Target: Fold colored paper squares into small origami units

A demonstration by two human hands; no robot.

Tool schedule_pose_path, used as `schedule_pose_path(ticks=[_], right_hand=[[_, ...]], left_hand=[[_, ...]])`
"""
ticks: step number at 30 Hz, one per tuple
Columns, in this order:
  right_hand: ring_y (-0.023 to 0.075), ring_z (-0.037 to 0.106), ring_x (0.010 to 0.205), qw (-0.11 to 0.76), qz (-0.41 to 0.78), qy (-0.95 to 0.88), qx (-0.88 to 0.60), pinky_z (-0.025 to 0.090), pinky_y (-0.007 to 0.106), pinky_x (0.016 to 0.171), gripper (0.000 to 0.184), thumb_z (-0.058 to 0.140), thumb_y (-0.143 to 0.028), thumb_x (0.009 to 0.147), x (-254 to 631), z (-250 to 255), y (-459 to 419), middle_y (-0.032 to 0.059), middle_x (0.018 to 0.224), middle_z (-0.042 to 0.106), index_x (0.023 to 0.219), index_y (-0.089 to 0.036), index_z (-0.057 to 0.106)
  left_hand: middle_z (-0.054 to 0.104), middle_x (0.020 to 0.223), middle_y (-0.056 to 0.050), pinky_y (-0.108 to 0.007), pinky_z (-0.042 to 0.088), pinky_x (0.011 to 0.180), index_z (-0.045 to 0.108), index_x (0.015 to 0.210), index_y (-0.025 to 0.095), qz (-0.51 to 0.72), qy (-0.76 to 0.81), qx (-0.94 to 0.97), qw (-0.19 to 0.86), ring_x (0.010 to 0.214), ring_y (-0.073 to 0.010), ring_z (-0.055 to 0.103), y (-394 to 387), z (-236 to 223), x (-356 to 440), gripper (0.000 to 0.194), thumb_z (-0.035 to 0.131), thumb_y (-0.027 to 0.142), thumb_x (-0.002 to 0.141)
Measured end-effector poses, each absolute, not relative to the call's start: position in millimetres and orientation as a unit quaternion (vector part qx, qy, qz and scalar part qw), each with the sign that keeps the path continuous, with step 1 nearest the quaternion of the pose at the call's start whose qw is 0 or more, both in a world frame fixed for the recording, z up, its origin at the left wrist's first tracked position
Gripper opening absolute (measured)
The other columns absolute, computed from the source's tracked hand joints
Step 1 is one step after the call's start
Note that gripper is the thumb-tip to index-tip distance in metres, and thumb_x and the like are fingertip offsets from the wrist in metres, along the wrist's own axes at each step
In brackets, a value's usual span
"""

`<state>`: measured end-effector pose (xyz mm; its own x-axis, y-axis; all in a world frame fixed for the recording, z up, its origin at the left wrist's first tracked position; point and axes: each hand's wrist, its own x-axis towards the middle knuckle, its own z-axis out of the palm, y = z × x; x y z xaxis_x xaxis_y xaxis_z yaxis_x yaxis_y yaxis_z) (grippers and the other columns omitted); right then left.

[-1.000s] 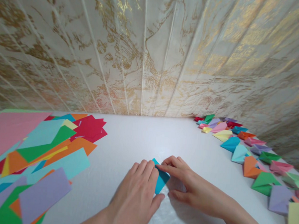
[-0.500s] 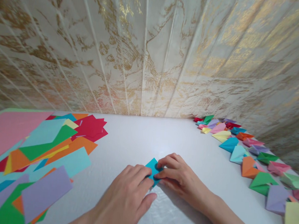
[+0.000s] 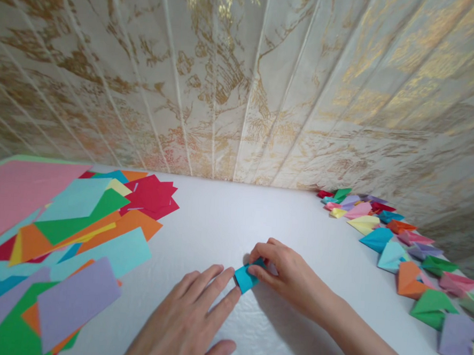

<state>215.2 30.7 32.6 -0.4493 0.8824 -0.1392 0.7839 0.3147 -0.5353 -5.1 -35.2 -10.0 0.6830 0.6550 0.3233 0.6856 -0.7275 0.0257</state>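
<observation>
A small blue piece of folded paper (image 3: 246, 279) lies on the white table (image 3: 218, 219), near the middle front. My right hand (image 3: 280, 263) pinches its far right end between thumb and fingers, hiding that part of it. My left hand (image 3: 197, 309) rests palm down to the left, fingers spread. Two of its fingertips touch the near left edge of the blue paper, and its thumb stands apart from them.
Loose coloured paper pieces, among them a purple sheet (image 3: 79, 302) and a red stack (image 3: 151, 198), overlap on the left. Folded paper shapes, such as a green one (image 3: 433, 308), line the right side. A patterned curtain (image 3: 242, 92) hangs behind the table.
The blue paper has turned and shows a narrower shape. My right hand has closed into a pinch on its far end, while my left hand's fingers have spread and drawn back. The view has shifted slightly.
</observation>
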Motion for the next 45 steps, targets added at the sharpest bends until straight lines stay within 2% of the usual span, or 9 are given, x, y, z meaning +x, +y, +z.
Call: schedule_pose_path(ticks=[4,7,12,19,26,38,42,45], right_hand=[[0.0158,0.058,0.071,0.09,0.269,-0.81,-0.514,0.043,0.026,0.068,0.01,0.062,-0.013,0.091,215.3,27.9,31.5,0.0012,0.079,0.061,0.089,-0.019,0.069],[0.0162,0.059,0.073,0.095,0.262,-0.815,-0.509,0.043,0.026,0.068,0.01,0.061,-0.013,0.092,216.6,23.8,31.3,0.001,0.079,0.061,0.089,-0.019,0.069],[0.0158,0.059,0.073,0.093,0.259,-0.814,-0.511,0.043,0.025,0.068,0.011,0.063,-0.011,0.089,214.6,23.4,33.3,0.0008,0.077,0.062,0.088,-0.02,0.069],[0.0158,0.059,0.073,0.088,0.256,-0.815,-0.512,0.043,0.025,0.067,0.01,0.065,-0.011,0.088,213.4,24.1,35.1,0.0009,0.077,0.063,0.086,-0.02,0.07],[0.0185,0.059,0.081,0.093,0.251,-0.826,-0.496,0.043,0.026,0.069,0.01,0.065,-0.011,0.089,214.7,22.6,33.2,0.0015,0.079,0.067,0.088,-0.02,0.069],[0.0197,0.059,0.082,0.075,0.233,-0.829,-0.502,0.043,0.028,0.071,0.012,0.062,-0.011,0.09,211.4,20.1,34.0,0.002,0.078,0.066,0.088,-0.02,0.068],[0.0218,0.06,0.088,0.088,0.237,-0.828,-0.5,0.045,0.032,0.077,0.012,0.065,-0.014,0.089,214.3,22.7,27.4,0.0045,0.09,0.068,0.099,-0.019,0.065],[0.026,0.059,0.1,0.098,0.259,-0.832,-0.481,0.045,0.04,0.09,0.032,0.07,-0.021,0.086,218.1,25.0,21.0,0.0077,0.108,0.069,0.116,-0.019,0.059]], left_hand=[[0.061,0.14,-0.012,-0.041,0.046,0.1,0.052,0.138,0.018,-0.156,-0.39,-0.906,0.043,0.125,-0.0301,0.056,-37.9,-13.9,-4.7,0.059,0.069,0.034,0.084],[0.057,0.145,-0.01,-0.041,0.046,0.099,0.049,0.142,0.018,-0.146,-0.378,-0.913,0.05,0.126,-0.0299,0.055,-38.4,-14.8,-4.3,0.064,0.071,0.032,0.083],[0.056,0.148,-0.004,-0.036,0.045,0.101,0.053,0.14,0.018,-0.114,-0.356,-0.927,0.025,0.126,-0.0263,0.053,-37.1,-14.7,-3.6,0.053,0.064,0.035,0.091],[0.06,0.144,-0.004,-0.035,0.043,0.1,0.056,0.138,0.018,-0.118,-0.346,-0.93,0.017,0.124,-0.0244,0.054,-37.2,-19.2,-4.0,0.049,0.051,0.048,0.1],[0.06,0.144,-0.003,-0.036,0.042,0.101,0.057,0.138,0.018,-0.119,-0.347,-0.93,0.029,0.124,-0.0244,0.054,-38.0,-23.8,-3.7,0.048,0.049,0.048,0.101],[0.059,0.144,-0.004,-0.035,0.044,0.102,0.059,0.136,0.022,-0.099,-0.362,-0.927,-0.015,0.125,-0.0242,0.054,-35.5,-9.4,-0.4,0.047,0.055,0.047,0.097],[0.061,0.142,-0.004,-0.038,0.044,0.1,0.061,0.133,0.021,-0.095,-0.359,-0.929,-0.004,0.121,-0.0254,0.057,-33.7,-3.8,0.8,0.047,0.058,0.049,0.095],[0.062,0.141,-0.004,-0.04,0.044,0.099,0.062,0.132,0.021,-0.095,-0.36,-0.928,0.015,0.118,-0.0264,0.059,-33.6,-3.0,0.5,0.048,0.058,0.05,0.094]])
